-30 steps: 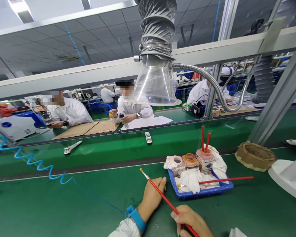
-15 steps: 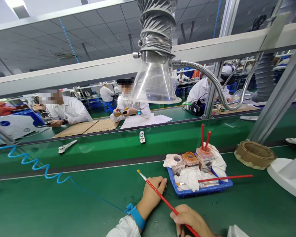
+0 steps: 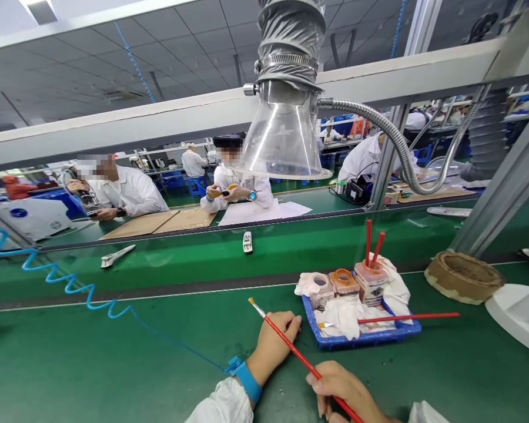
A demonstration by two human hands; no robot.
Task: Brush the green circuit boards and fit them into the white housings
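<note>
My right hand is closed around the handle of a thin red paintbrush. The brush slants up to the left, its short yellowish bristles pointing away from me. Behind the brush, my left hand rests on the green bench with its fingers curled in; nothing shows in it. A blue wrist strap with a coiled cord circles the left wrist. Just right of that hand sits a blue tray with small jars, crumpled white cloth and another red brush lying across it.
Beyond the bench runs a green conveyor belt carrying a small white device and a white handled part. A clear fume hood hangs overhead. A brown tape roll stands at the right. Co-workers in white sit opposite.
The white pieces on the belt have shifted slightly left. My view has moved a little. Both hands and the brush keep nearly the same pose.
</note>
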